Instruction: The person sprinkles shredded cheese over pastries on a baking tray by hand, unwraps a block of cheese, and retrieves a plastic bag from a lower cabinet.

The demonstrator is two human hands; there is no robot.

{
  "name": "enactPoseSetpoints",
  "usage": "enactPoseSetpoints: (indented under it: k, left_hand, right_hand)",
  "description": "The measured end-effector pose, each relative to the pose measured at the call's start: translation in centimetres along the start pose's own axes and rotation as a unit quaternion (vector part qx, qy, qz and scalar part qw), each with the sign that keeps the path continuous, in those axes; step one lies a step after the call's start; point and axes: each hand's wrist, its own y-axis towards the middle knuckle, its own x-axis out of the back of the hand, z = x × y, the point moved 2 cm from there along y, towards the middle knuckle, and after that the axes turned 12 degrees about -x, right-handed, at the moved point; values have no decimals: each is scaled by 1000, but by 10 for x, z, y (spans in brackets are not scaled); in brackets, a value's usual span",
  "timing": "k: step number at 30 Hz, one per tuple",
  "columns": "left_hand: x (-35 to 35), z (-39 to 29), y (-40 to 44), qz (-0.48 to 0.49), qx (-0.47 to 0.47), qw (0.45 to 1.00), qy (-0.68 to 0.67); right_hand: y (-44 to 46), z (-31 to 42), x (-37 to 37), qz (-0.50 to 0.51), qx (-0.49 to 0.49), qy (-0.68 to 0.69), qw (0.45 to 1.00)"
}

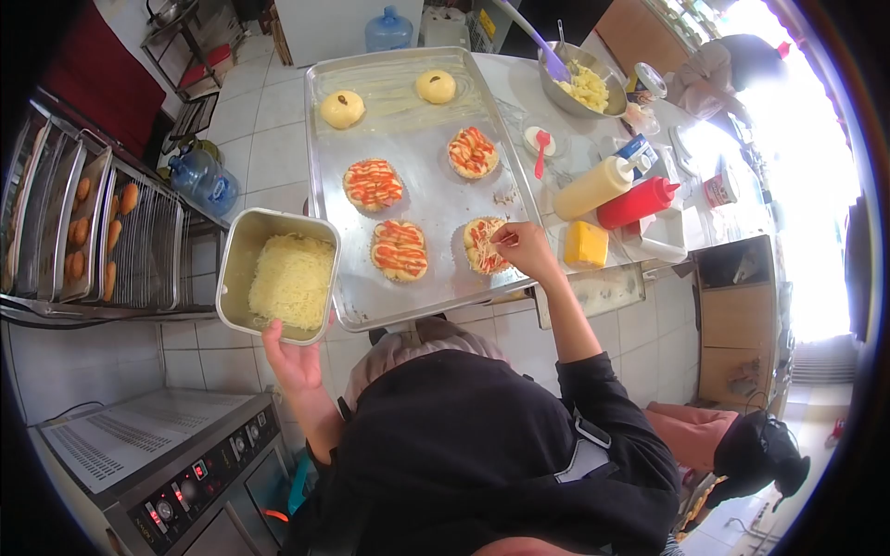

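Note:
My left hand [295,360] grips the lower edge of a square metal container [230,301], tilted toward me, with shredded cheese [292,281] inside. Over the near right bun [483,246], my right hand [521,252] is closed in a pinch at its edge. Pale shreds lie on that bun; whether any remain between the fingertips is hard to see. The bun sits in a paper cup on a large baking tray [371,318]. Three other buns with red and pale sauce stripes, such as the near left one [399,250], share the tray. Two plain round buns [436,86] lie at its far end.
To the right stand a cream squeeze bottle [593,187], a red squeeze bottle [640,202], a yellow block [586,245] and a metal bowl [619,104]. A rack of trays [93,222] is at left, above an oven [185,454]. Two other people [714,74] are nearby.

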Motion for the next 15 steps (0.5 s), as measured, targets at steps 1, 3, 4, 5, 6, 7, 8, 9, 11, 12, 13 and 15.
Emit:
enactPoseSetpoints:
  k: [1, 3, 4, 5, 6, 7, 8, 9, 11, 12, 13, 15]
  left_hand:
    - [-1, 0, 0, -1, -2, 1000, 0]
    - [-2, -2, -1, -3, -7, 1000, 1]
    - [-2, -2, 0, 0, -7, 1000, 0]
    - [-2, -2, 0, 3, -7, 1000, -2]
    - [-2, -2, 0, 6, -7, 1000, -3]
    - [-2, -2, -1, 5, -6, 1000, -4]
    - [-2, -2, -1, 3, -5, 1000, -4]
    - [-2, -3, -2, 2, -3, 1000, -4]
    - [2, -3, -2, 6, 3, 1000, -3]
    - [3, -3, -1, 8, 5, 1000, -4]
    - [2, -3, -2, 5, 3, 1000, -4]
    - [0, -5, -3, 0, -2, 1000, -6]
  right_hand:
    - [1, 0, 0, -7, 16, 18, 1000]
    - [6, -4, 1, -20, -25, 10, 999]
    - [8, -6, 2, -26, -46, 6, 999]
    - [9, -6, 3, -51, -35, -5, 998]
    - [9, -6, 4, -76, -24, -17, 997]
    - [9, -5, 6, -100, -14, -28, 994]
    - [7, -5, 8, -98, -24, -26, 995]
    - [2, 2, 12, -95, -36, -23, 995]
    - [0, -4, 16, -92, -43, -10, 995]
    - [5, -19, 21, -93, -39, -2, 995]
    - [8, -34, 24, -93, -34, 7, 995]
    - [9, -59, 20, -79, -70, -69, 992]
